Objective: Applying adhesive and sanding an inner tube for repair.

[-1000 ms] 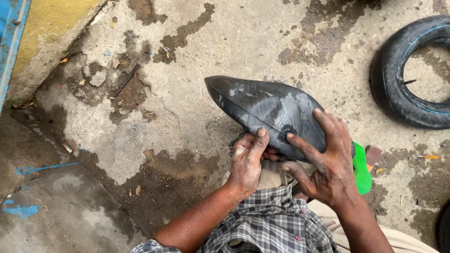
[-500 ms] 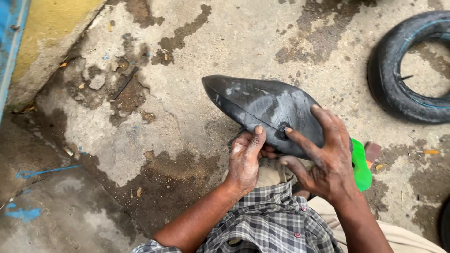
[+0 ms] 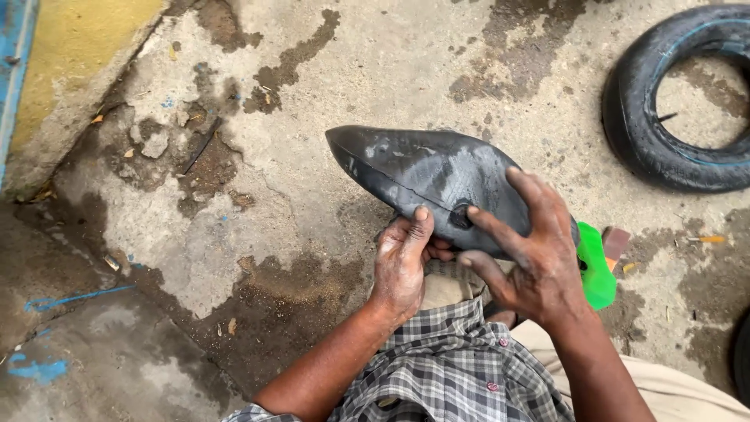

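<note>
A folded black rubber inner tube [image 3: 422, 176] rests over my knee, its pointed fold aimed left. My left hand [image 3: 402, 262] grips its near edge from below, thumb up on the rubber. My right hand [image 3: 527, 250] lies on top with fingers spread, the index fingertip pressing next to a small dark round patch [image 3: 461, 216] on the tube. Both hands are smeared with dirt. A bright green object [image 3: 595, 266] shows under the tube, beside my right hand.
A second black inner tube [image 3: 664, 148] lies in a ring on the cracked concrete floor at the upper right. A small brown block [image 3: 615, 242] sits beside the green object. A yellow and blue painted kerb [image 3: 55, 70] runs along the upper left. My checked shirt fills the bottom.
The hands and tube have barely shifted; my right index finger has slid slightly along the tube near the dark patch.
</note>
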